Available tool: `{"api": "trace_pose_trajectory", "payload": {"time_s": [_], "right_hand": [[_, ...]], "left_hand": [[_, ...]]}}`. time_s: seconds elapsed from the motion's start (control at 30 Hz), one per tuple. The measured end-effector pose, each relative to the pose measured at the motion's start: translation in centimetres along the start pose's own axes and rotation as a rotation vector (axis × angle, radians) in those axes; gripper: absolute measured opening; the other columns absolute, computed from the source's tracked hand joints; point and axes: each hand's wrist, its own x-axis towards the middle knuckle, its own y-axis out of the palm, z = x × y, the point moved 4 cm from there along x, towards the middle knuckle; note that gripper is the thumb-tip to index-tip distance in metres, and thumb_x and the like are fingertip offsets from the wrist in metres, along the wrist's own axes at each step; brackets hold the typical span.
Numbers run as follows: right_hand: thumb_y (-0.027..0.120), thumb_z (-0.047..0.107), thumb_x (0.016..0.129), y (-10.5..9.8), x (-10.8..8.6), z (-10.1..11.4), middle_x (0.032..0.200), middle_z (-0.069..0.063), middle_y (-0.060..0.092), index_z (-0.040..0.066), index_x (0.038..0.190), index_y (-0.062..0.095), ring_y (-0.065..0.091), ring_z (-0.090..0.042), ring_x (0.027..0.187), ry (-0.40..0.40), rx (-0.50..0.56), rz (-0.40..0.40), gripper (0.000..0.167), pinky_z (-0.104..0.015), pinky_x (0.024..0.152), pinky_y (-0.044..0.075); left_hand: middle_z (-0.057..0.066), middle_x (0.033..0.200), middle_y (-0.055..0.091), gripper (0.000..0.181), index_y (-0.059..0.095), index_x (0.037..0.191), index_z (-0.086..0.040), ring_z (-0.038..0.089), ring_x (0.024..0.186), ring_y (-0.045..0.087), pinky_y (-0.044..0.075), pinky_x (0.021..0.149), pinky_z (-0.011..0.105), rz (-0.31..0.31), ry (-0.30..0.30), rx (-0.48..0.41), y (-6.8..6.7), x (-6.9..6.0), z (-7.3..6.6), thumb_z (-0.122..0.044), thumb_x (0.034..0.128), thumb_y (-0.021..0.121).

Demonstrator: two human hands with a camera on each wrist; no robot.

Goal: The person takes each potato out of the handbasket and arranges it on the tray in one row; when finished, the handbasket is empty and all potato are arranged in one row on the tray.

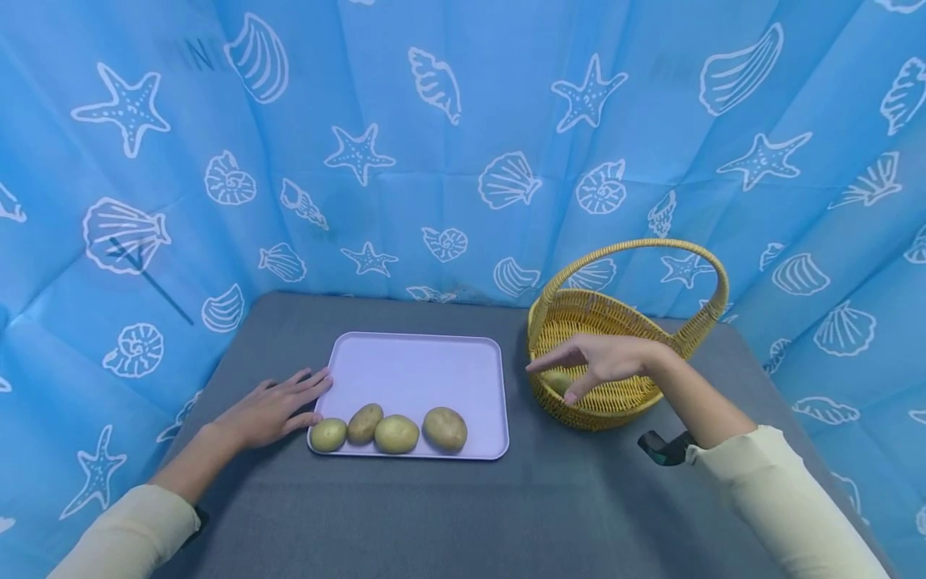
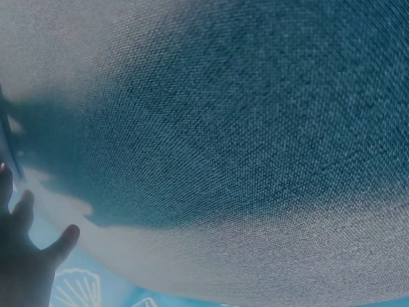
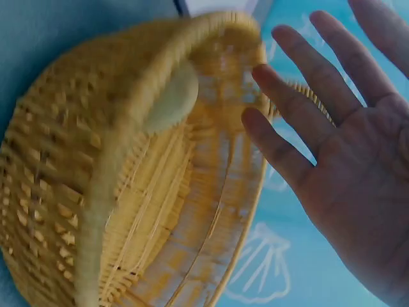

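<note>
A pale lilac tray (image 1: 419, 370) lies on the table with several potatoes (image 1: 396, 434) in a row along its near edge. My left hand (image 1: 271, 410) rests by the tray's left side, fingers spread, fingertips at the rim. Over the yellow wicker basket (image 1: 629, 402) hovers my right hand (image 1: 604, 359), thumb apart from the fingers and nothing held. One potato (image 3: 176, 99) sits inside the basket against its wall; in the head view the right hand partly covers it. The right wrist view shows the palm and spread fingers above the basket's opening.
The basket's tall arched handle (image 1: 637, 244) rises behind the right hand. Grey cloth (image 1: 434, 515) covers the table. A blue curtain (image 1: 448, 145) with white shell and starfish prints hangs behind and at both sides.
</note>
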Motion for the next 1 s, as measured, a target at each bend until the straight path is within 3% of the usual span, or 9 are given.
{"api": "trace_pose_trajectory", "payload": {"time_s": [0.03, 0.2, 0.37, 0.47, 0.6, 0.73, 1.0], "right_hand": [[0.075, 0.013, 0.088, -0.3, -0.1, -0.4, 0.148, -0.012, 0.051, 0.003, 0.144, 0.051, 0.043, -0.032, 0.139, -0.005, 0.03, 0.014, 0.062, -0.057, 0.112, 0.032], [0.072, 0.006, 0.089, -1.0, -0.2, -2.2, 0.149, -0.019, 0.047, -0.005, 0.145, 0.046, 0.038, -0.037, 0.141, -0.002, 0.095, 0.052, 0.063, -0.056, 0.115, 0.027], [0.076, 0.012, 0.087, -1.0, 0.0, -4.2, 0.154, -0.014, 0.043, 0.002, 0.148, 0.044, 0.032, -0.039, 0.144, 0.162, 0.117, 0.065, 0.069, -0.058, 0.116, 0.023], [0.077, 0.016, 0.087, -0.9, 0.2, -5.1, 0.156, -0.015, 0.038, 0.007, 0.151, 0.042, 0.031, -0.04, 0.144, 0.25, 0.136, 0.099, 0.074, -0.056, 0.115, 0.028], [0.078, 0.017, 0.086, -0.9, 0.5, -5.9, 0.154, -0.022, 0.034, 0.012, 0.153, 0.041, 0.037, -0.04, 0.138, 0.369, 0.208, 0.133, 0.076, -0.052, 0.103, 0.046], [0.077, 0.011, 0.086, -0.6, 0.8, -6.3, 0.147, -0.024, 0.038, 0.013, 0.152, 0.042, 0.049, -0.033, 0.126, 0.458, 0.3, 0.139, 0.075, -0.048, 0.094, 0.053], [0.061, -0.013, 0.087, -0.3, 2.0, -6.0, 0.105, -0.024, 0.061, -0.006, 0.148, 0.04, 0.071, -0.034, 0.094, 0.442, 0.367, 0.069, 0.064, -0.049, 0.092, 0.054]], "left_hand": [[0.013, 0.159, 0.034, 0.067, 0.039, 0.153, -0.009, 0.046, 0.144, 0.028, 0.024, 0.102, 0.078, 0.001, -0.002, 0.0, 0.0, 0.0, 0.0, -0.05, 0.1014, 0.049], [0.013, 0.159, 0.034, 0.066, 0.039, 0.153, -0.009, 0.046, 0.144, 0.029, 0.024, 0.102, 0.078, -0.001, -0.001, -0.001, -0.1, -0.1, 0.0, -0.05, 0.1014, 0.05], [0.014, 0.158, 0.035, 0.065, 0.039, 0.153, -0.008, 0.046, 0.144, 0.029, 0.024, 0.103, 0.078, -0.002, -0.003, -0.008, -0.2, -0.3, -0.3, -0.047, 0.1017, 0.051], [0.013, 0.158, 0.035, 0.065, 0.039, 0.153, -0.009, 0.045, 0.144, 0.029, 0.024, 0.103, 0.077, -0.002, -0.008, -0.009, -0.2, -0.3, -0.3, -0.047, 0.1015, 0.051], [0.013, 0.159, 0.035, 0.066, 0.039, 0.153, -0.009, 0.045, 0.144, 0.029, 0.024, 0.103, 0.077, -0.002, -0.011, -0.008, -0.2, -0.2, -0.3, -0.048, 0.1014, 0.051], [0.013, 0.159, 0.034, 0.066, 0.038, 0.153, -0.009, 0.045, 0.144, 0.028, 0.023, 0.103, 0.077, 0.003, -0.011, -0.01, -0.2, -0.2, -0.4, -0.048, 0.1015, 0.051], [0.013, 0.159, 0.034, 0.067, 0.038, 0.153, -0.009, 0.045, 0.144, 0.028, 0.022, 0.104, 0.077, -0.01, -0.008, -0.027, -0.1, -0.1, -0.2, -0.048, 0.1007, 0.052]]}}
